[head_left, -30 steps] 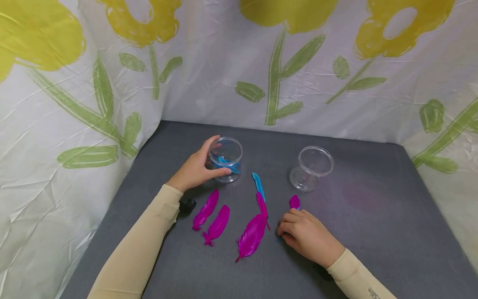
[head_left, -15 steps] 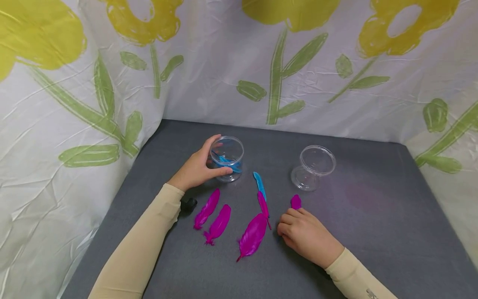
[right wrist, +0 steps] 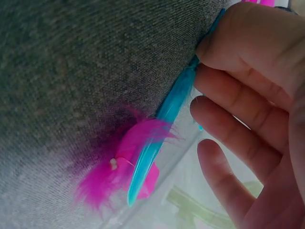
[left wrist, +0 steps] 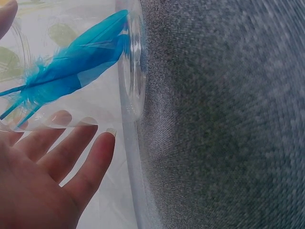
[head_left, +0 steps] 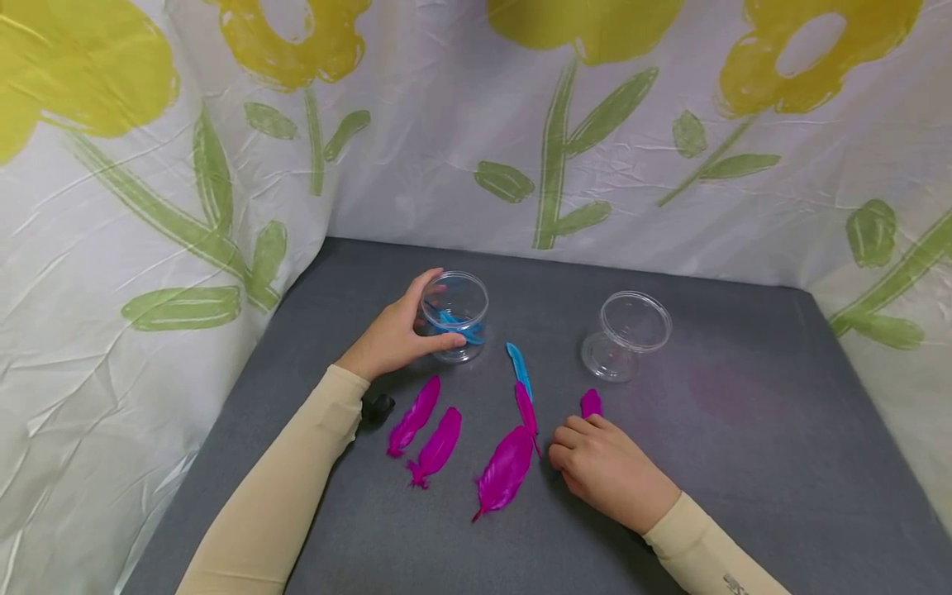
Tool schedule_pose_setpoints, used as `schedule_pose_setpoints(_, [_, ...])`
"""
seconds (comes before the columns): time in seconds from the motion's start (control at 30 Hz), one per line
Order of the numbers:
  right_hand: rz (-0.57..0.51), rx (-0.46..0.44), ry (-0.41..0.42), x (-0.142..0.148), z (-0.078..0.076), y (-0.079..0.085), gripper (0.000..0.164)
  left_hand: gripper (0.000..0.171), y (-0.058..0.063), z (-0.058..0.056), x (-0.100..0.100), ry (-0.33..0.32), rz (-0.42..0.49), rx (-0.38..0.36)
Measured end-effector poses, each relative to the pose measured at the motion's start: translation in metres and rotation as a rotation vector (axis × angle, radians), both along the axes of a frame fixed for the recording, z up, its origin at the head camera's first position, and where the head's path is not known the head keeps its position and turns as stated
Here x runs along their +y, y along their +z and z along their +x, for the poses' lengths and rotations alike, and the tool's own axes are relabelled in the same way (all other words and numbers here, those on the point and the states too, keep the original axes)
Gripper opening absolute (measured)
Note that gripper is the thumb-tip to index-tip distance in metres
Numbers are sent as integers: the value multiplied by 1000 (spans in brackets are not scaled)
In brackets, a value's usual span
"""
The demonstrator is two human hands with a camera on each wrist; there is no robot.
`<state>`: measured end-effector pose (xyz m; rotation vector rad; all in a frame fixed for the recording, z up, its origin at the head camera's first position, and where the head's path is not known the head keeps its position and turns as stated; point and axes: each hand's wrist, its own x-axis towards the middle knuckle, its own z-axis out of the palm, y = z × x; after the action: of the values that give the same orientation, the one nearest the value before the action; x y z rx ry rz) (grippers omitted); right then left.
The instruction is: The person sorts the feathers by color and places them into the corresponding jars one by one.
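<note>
My left hand (head_left: 397,335) holds a clear plastic jar (head_left: 464,355) from its left side, thumb across the front and fingers behind. Blue feathers (left wrist: 78,62) lie inside the jar, seen through its wall in the left wrist view. My right hand (head_left: 613,471) is low over the dark cloth, right of the loose feathers. In the right wrist view its thumb and index finger pinch a blue feather (right wrist: 176,98) near its quill end. That feather's tip overlaps a magenta feather (right wrist: 147,133), whose end (head_left: 591,402) shows beyond the fingers in the head view.
Between the hands lie a large magenta feather (head_left: 504,469), a small one (head_left: 525,405) and a blue feather (head_left: 518,368). Two more magenta feathers, one left (head_left: 414,416) and one right (head_left: 439,446), lie nearer the left arm. A clear stemmed container (head_left: 610,359) stands behind the right hand.
The right hand has shifted very slightly left, and the bits of blue feather that showed around it are now hidden in the head view. The left hand keeps its hold on the jar.
</note>
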<state>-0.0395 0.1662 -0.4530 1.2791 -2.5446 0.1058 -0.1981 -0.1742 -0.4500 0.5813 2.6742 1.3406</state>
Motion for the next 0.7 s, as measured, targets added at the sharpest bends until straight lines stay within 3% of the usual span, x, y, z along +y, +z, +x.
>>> schedule_pose_setpoints(0.4, [0, -31, -4, -2, -2, -2, 23, 103, 2, 1, 0, -1, 1, -9])
schedule_pose_setpoints(0.7, [-121, -90, 17, -4, -3, 6, 21, 106, 1, 1, 1, 9, -12, -6])
